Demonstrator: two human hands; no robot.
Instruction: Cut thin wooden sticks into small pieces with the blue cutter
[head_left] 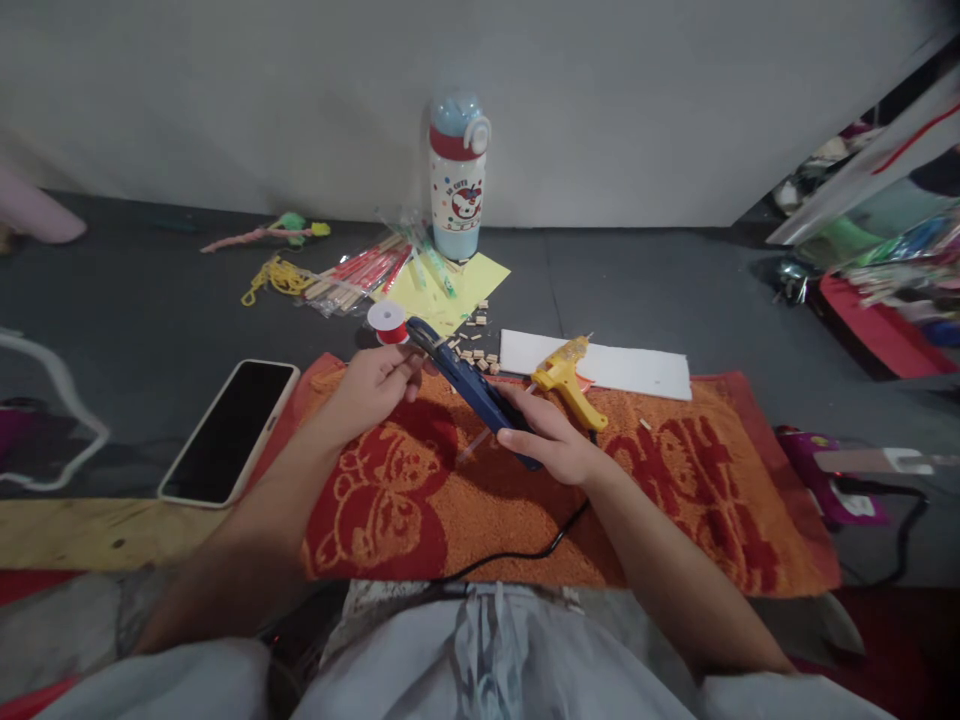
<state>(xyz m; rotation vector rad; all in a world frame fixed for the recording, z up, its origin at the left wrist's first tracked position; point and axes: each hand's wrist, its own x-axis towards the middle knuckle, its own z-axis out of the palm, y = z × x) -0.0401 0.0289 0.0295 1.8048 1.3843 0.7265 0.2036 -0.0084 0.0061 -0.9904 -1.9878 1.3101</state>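
Note:
My right hand [551,437] is wrapped round a long dark blue hand tool [472,385], cutter-like in shape; its exact kind is not clear. The tool slants from my palm up to the left over an orange and red towel [690,480]. Close to the tool's far end, my left hand [379,388] is closed in a pinch; whatever its fingertips hold is too small to make out. Several short wooden pieces [478,357] lie just beyond the tool. A yellow hot glue gun [562,372] rests to the right, near my right hand.
A white strip of board [630,368] lies behind the glue gun. Further back stand a bottle [457,190], a thread spool [388,320], yellow paper [480,280] and wrapped chopsticks [356,275]. A phone [229,432] lies left; a black cord [517,553] crosses the towel.

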